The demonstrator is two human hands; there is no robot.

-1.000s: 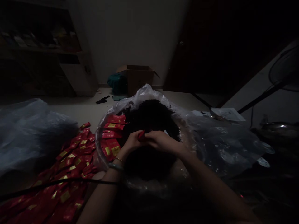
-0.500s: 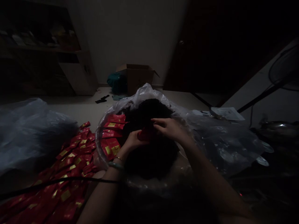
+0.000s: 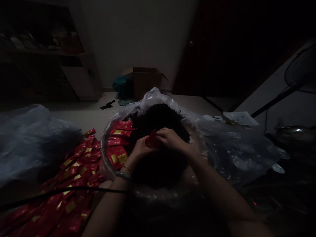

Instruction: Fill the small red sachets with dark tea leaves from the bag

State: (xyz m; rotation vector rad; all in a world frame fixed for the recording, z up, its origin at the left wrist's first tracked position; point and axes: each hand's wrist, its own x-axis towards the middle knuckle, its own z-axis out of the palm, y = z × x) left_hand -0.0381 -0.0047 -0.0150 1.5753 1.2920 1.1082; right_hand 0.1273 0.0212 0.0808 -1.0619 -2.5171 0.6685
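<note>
Pinched between both hands, a small red packet (image 3: 151,139) stands tilted above a heap of dark loose leaves (image 3: 158,120), the left hand (image 3: 142,148) clasping its lower end and the right hand (image 3: 171,139) closing on it from the other side. The heap sits in a clear plastic bag (image 3: 153,98) at frame centre, with more red-and-gold packets (image 3: 81,171) spread at lower left. Holding the packet firmly from both sides, over the bag, steadies it and keeps stray leaves within. A cardboard box (image 3: 145,82) stands against the far wall (image 3: 138,42).
</note>
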